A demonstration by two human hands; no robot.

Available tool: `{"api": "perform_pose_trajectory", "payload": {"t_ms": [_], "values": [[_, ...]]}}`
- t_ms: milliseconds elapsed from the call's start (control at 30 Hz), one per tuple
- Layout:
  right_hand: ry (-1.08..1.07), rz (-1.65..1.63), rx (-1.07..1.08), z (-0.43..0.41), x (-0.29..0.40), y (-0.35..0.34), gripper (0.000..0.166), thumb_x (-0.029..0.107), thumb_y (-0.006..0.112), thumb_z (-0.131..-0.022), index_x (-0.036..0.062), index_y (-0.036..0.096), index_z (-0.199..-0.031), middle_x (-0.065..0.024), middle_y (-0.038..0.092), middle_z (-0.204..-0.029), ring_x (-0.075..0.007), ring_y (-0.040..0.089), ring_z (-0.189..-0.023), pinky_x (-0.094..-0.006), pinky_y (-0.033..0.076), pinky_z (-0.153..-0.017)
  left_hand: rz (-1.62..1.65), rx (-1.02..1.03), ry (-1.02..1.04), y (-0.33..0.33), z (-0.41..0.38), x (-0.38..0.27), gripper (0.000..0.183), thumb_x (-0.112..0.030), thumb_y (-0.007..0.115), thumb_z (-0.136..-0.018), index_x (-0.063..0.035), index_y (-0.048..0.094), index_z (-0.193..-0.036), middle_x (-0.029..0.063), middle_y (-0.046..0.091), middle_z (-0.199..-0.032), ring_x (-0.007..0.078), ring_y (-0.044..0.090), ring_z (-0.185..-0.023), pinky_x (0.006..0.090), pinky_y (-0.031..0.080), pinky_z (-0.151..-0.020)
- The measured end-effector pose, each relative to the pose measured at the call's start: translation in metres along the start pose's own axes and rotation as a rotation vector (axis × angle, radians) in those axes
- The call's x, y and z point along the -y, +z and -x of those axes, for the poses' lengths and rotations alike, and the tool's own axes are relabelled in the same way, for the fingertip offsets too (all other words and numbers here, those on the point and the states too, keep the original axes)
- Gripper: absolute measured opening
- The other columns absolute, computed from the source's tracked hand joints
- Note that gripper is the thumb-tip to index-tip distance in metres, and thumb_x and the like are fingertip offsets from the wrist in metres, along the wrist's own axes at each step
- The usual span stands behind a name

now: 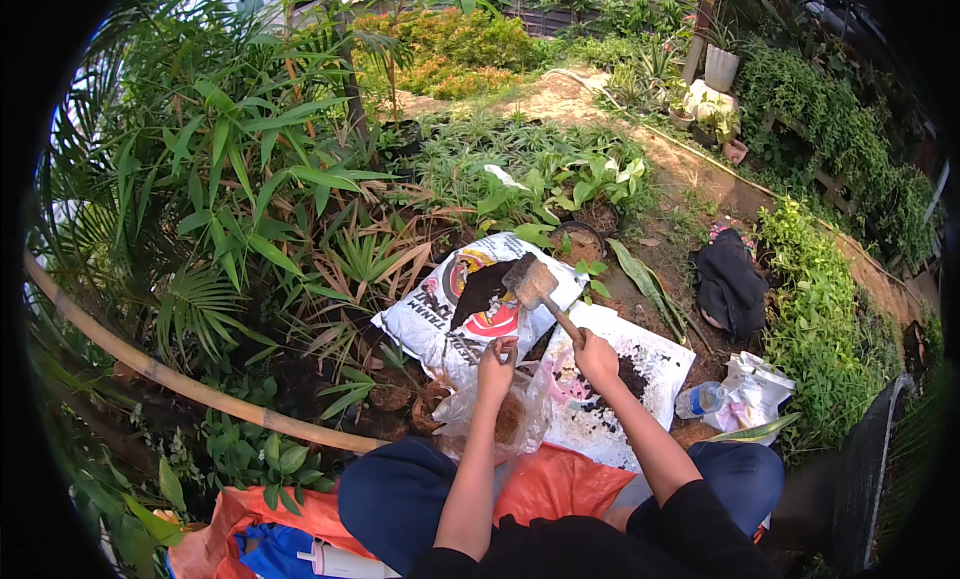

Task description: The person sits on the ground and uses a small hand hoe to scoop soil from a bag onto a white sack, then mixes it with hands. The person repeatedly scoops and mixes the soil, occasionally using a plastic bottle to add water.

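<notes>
My right hand point(598, 363) grips the wooden handle of a small garden trowel point(531, 280). Its soil-crusted metal blade is over a white printed sack of potting soil point(409, 316). Dark soil point(480, 292) shows through a slit in the sack's upper face. My left hand point(496, 369) is raised just in front of the sack with its fingers curled; whether anything is pinched in them cannot be made out. Below that hand sits a clear plastic bag point(531, 414) with brown fibrous material in it. A flattened white sack point(667, 354), strewn with dark crumbs of soil, lies under my right forearm.
A plastic bottle point(701, 400) and a crumpled white bag point(752, 390) lie right of the flattened sack. Behind them is a black cloth point(731, 283). A black plant pot point(579, 238) stands beyond the soil sack. A bamboo pole point(202, 384) curves along the left. Orange sheeting point(559, 481) is between my knees.
</notes>
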State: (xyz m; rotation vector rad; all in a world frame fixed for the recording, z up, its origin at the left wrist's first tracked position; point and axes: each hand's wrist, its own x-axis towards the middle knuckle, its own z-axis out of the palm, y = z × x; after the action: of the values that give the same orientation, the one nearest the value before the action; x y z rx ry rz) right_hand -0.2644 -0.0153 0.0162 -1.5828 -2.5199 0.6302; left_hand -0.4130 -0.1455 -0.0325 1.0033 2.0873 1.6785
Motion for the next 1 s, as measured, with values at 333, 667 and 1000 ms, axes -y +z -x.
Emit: {"api": "perform_pose_trajectory", "payload": {"t_ms": [333, 667, 1000], "values": [[-0.717, 0.715, -0.340, -0.122, 0.081, -0.013, 0.016, 0.013, 0.054, -0.076, 0.0114, 0.063, -0.090, -0.0106, 0.056, -0.088, -0.0252, 0.058, -0.082, -0.0366, 0.049, -0.061, -0.308, -0.107, -0.047, 0.002, -0.024, 0.029, 0.019, -0.013, 0.060, -0.076, -0.0074, 0.060, -0.094, 0.0155, 0.059, -0.095, 0.0327, 0.054, -0.093, 0.0404, 0.040, -0.085], [-1.279, 0.845, 0.011, -0.168, 0.112, -0.051, 0.018, 0.014, 0.060, -0.071, 0.0194, 0.068, -0.087, -0.0032, 0.059, -0.083, -0.0208, 0.061, -0.079, -0.0343, 0.048, -0.066, -0.348, -0.105, 0.006, 0.002, -0.042, 0.041, 0.018, -0.012, 0.059, -0.076, -0.0068, 0.060, -0.094, 0.0150, 0.058, -0.093, 0.0327, 0.053, -0.093, 0.0404, 0.041, -0.083], [-1.177, 0.918, -0.119, -0.145, 0.092, -0.020, 0.016, 0.017, 0.054, -0.078, 0.0159, 0.067, -0.086, -0.0060, 0.057, -0.081, -0.0218, 0.061, -0.074, -0.0354, 0.045, -0.059, -0.240, -0.106, -0.120, -0.012, -0.037, 0.049, 0.020, -0.011, 0.060, -0.076, -0.0070, 0.059, -0.095, 0.0168, 0.058, -0.092, 0.0341, 0.053, -0.091, 0.0407, 0.042, -0.082]]}}
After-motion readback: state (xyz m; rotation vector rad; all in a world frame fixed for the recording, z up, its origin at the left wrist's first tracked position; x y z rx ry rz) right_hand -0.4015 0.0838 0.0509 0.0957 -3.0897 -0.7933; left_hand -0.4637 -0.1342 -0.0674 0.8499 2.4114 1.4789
